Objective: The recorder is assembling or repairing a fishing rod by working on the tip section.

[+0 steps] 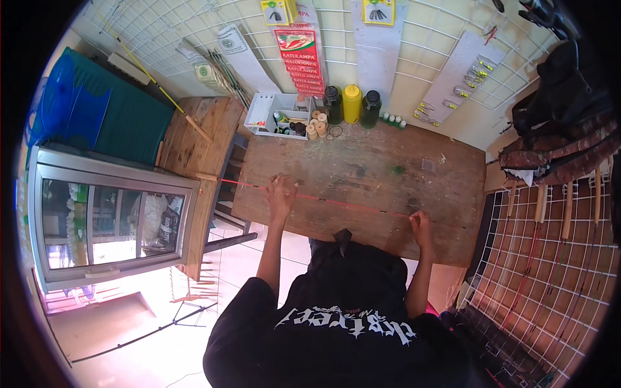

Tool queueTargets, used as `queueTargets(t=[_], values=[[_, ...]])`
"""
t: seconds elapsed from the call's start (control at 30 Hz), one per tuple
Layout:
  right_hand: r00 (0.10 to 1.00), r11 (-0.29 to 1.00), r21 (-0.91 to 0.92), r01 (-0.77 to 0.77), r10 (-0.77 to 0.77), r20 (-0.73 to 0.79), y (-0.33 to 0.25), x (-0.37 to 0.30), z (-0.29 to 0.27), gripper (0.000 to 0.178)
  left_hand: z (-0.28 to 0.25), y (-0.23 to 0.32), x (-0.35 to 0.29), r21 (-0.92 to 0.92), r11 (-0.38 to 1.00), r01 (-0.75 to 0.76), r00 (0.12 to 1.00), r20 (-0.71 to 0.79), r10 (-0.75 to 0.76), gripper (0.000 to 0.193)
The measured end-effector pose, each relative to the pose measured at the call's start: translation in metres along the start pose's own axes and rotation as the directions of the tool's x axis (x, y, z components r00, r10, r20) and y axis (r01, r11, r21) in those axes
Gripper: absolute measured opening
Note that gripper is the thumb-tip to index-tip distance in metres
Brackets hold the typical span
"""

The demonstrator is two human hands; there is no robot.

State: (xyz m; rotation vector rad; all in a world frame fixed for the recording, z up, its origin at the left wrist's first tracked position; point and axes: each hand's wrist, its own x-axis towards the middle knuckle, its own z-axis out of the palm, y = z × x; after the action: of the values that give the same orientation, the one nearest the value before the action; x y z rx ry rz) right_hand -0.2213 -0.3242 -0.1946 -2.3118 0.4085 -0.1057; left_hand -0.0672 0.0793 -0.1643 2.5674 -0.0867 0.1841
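Observation:
A thin red fishing rod (352, 205) with dark bands runs across me above the wooden table (362, 161). Its pale handle (207, 176) points left, past the table's edge. My left hand (282, 194) is closed around the rod not far from the handle, fingers bent over it. Farther right, my right hand (420, 225) pinches the thin part between thumb and fingers. Beyond that hand the dark tip is hard to make out.
At the table's back left stands a white organizer box (260, 111) beside wooden spools (317, 126). Bottles (352, 103) and small vials (393, 120) line the wall. Left is a glass-fronted cabinet (113, 168); right, a wire rack (550, 258) with rods. A black bag (559, 97) hangs above.

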Motion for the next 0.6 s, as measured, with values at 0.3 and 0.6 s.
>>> queueTargets(t=[0.3, 0.6], values=[[0.990, 0.993, 0.090, -0.080, 0.090, -0.113, -0.034, 0.001, -0.001, 0.008, -0.020, -0.027, 0.016, -0.171, 0.976, 0.137, 0.949, -0.258, -0.179, 0.031], [0.861, 0.980, -0.143, -0.141, 0.050, -0.506, -0.070, -0.002, -0.017, 0.015, -0.052, -0.070, 0.162, -0.147, 0.989, -0.003, 0.941, -0.337, -0.047, 0.020]])
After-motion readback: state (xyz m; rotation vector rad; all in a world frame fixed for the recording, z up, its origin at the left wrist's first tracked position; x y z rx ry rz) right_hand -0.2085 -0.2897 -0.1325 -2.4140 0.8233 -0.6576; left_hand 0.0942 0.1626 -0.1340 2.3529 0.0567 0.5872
